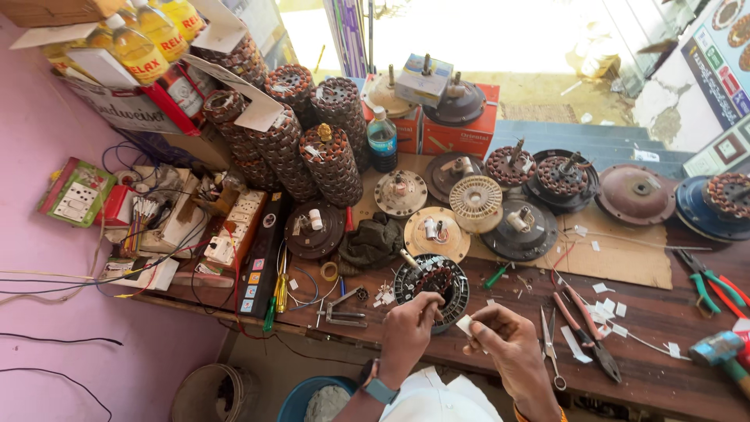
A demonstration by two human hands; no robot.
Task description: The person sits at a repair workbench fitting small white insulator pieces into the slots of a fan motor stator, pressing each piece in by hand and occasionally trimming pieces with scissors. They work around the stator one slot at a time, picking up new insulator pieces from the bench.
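A round fan motor stator point(432, 286) with dark slots and copper winding lies on the wooden workbench point(648, 312) near its front edge. My left hand point(409, 328) rests on the stator's near rim, fingers bent onto it. To the right of the stator, my right hand point(504, 337) pinches a small white slip of insulating paper point(465, 325) between thumb and fingers. A blue watch sits on my left wrist.
Scissors point(550, 344), red-handled pliers point(582, 320) and green-handled pliers point(707, 281) lie to the right, with a blue hammer point(723, 350) at the edge. Stacks of wound stators point(312, 141), motor covers point(634, 194), a water bottle point(382, 141), a switchboard point(234, 227) and wires crowd the back and left. White paper scraps are scattered about.
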